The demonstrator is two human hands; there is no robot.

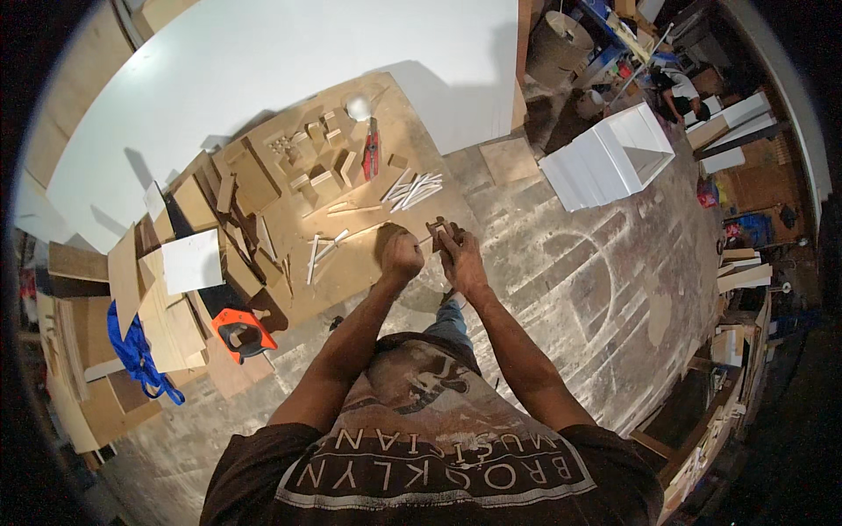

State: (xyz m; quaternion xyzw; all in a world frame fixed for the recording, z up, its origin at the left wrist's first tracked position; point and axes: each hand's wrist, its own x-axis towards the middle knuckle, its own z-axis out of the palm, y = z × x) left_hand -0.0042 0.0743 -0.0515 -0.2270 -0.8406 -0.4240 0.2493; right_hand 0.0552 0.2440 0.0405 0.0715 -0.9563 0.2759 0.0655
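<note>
Above the near right edge of a wooden work board [360,245], both my hands are close together. My right hand [463,261] pinches a small notched brown wooden piece [440,231] between thumb and fingers. Closed in a fist just left of it is my left hand [401,254]. A thin pale tip shows between the two hands, but what the fist holds is hidden. Thin white sticks [414,190] lie in a loose pile beyond my hands. A few more white sticks [324,250] rest to the left. Farther back is a red-handled hand tool [372,151], beside small wooden blocks [326,181].
At left, wood offcuts [197,206] are heaped near an orange-handled saw [242,335] and a blue strap [136,355]. A large white panel [289,53] stands behind the board. On the floor at right sits a white box [605,158]; another person [682,95] is farther off.
</note>
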